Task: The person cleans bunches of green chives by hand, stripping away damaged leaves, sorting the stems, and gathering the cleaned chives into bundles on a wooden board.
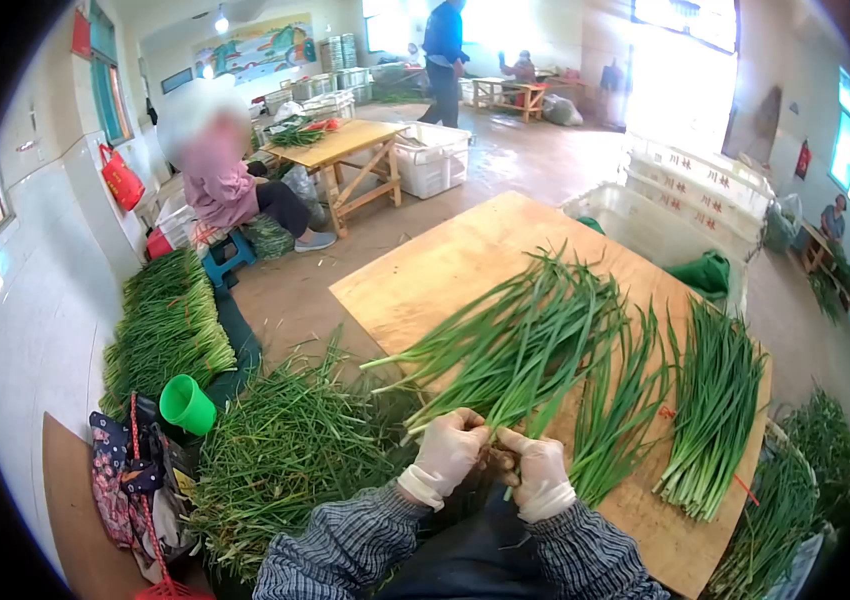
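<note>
My left hand, in a whitish glove with the fingertips bare, is closed in a pinch at the table's near edge. Beside it my right hand, gloved the same way, pinches the lower end of some garlic chives; the exact stalks between the fingers are partly hidden. Just beyond both hands a loose heap of garlic chives lies on the wooden table. A smaller bunch of chives rests right of the heap. Farther right lies a thick, evenly laid bundle of chives, with a red tie near it.
Loose greens are piled on the floor at left, near a green cup and laid-out chives. White crates stand behind the table. A seated person is by another table; another person stands farther back.
</note>
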`<state>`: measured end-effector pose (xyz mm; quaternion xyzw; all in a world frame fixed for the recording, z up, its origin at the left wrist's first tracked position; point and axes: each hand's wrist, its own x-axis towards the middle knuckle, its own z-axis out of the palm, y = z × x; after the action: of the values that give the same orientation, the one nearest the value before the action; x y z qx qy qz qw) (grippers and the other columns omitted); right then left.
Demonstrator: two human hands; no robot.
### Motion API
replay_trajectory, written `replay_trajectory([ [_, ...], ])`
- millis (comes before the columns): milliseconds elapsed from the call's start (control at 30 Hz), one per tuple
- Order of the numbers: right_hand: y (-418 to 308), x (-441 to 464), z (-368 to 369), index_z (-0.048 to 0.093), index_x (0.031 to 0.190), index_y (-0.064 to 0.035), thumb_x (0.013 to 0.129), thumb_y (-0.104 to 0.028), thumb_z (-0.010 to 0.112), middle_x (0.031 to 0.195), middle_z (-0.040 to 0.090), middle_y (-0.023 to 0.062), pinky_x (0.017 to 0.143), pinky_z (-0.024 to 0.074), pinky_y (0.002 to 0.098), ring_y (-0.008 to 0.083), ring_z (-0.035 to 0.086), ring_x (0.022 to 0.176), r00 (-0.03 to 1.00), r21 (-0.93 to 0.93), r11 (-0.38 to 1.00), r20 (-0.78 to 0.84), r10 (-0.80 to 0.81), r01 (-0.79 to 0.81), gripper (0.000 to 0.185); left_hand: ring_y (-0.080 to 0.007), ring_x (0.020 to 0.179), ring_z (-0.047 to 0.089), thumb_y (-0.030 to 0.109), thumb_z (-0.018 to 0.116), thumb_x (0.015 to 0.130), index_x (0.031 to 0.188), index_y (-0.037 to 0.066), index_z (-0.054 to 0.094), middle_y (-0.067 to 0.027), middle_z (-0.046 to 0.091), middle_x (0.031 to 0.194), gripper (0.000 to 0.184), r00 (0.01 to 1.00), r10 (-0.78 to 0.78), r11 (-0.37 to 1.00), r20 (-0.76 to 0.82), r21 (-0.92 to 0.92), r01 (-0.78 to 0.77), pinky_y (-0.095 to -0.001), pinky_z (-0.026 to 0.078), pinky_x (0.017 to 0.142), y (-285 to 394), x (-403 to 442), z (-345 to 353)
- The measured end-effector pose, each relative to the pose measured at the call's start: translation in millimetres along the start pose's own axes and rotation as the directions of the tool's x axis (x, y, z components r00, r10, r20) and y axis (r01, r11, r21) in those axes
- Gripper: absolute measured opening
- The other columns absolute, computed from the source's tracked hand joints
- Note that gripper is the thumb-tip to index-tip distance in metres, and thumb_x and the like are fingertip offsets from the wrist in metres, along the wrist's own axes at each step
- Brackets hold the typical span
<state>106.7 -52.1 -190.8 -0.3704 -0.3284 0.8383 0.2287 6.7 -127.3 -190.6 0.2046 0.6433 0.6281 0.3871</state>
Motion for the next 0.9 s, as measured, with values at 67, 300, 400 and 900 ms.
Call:
replay_trajectory([
  [67, 1.3, 4.5, -1.9, 0.054, 0.065, -0.0050, 0.079, -0.011, 0.063, 0.053, 0.049, 0.0019, 0.032, 0.0247, 0.0238, 0.0106, 0.040, 0.039, 0.999, -0.035, 0.999, -0.021, 0.033, -0.034, 0.018, -0.0083, 0.046, 0.047, 0.005, 0.055, 0.081, 0.087, -0.001, 0.053, -0.0024, 0.053, 0.063, 0.009, 0.998, 0.063, 0.996, -0.005, 0.056, -0.063, -0.0218, 0.038, 0.041, -13.7, 5.9, 1.2],
  [300, 8.5, -1.0, -1.2, 0.058, 0.066, -0.0054, 0.082, -0.016, 0.059, 0.053, 0.045, -0.0007, 0.037, 0.0255, 0.0239, 0.0079, 0.036, 0.042, 0.923, -0.349, 0.857, 0.200, -0.328, 0.379, 0.019, -0.0078, 0.057, 0.051, 0.002, 0.056, 0.080, 0.081, 0.000, 0.059, -0.0034, 0.058, 0.070, 0.003, 0.980, 0.084, 0.978, -0.182, -0.171, -0.116, -0.0197, 0.040, 0.047, 15.6, -22.4, 8.2],
  [400, 7.6, 10.8, 6.6, 0.060, 0.075, 0.0004, 0.079, -0.008, 0.061, 0.055, 0.047, -0.0007, 0.036, 0.0270, 0.0206, 0.0072, 0.039, 0.042, 0.996, 0.180, 0.983, 0.086, 0.023, -0.038, 0.010, -0.0109, 0.065, 0.055, 0.000, 0.053, 0.081, 0.085, -0.002, 0.058, -0.0072, 0.060, 0.077, 0.007, 0.963, 0.188, 0.952, -0.196, -0.206, -0.227, -0.0218, 0.044, 0.058, 9.2, -29.1, -1.6],
  [900, 30.7, -2.9, 14.9, 0.058, 0.088, 0.0011, 0.084, -0.007, 0.056, 0.070, 0.055, 0.0023, 0.035, 0.0256, 0.0170, 0.0033, 0.038, 0.044, 0.977, 0.123, 0.982, 0.174, 0.123, -0.146, 0.009, -0.0186, 0.082, 0.060, 0.013, 0.058, 0.082, 0.100, -0.002, 0.062, -0.0130, 0.064, 0.092, 0.023, 0.936, 0.249, 0.826, -0.250, 0.559, -0.070, -0.0271, 0.047, 0.075, 0.3, -79.9, -99.0],
])
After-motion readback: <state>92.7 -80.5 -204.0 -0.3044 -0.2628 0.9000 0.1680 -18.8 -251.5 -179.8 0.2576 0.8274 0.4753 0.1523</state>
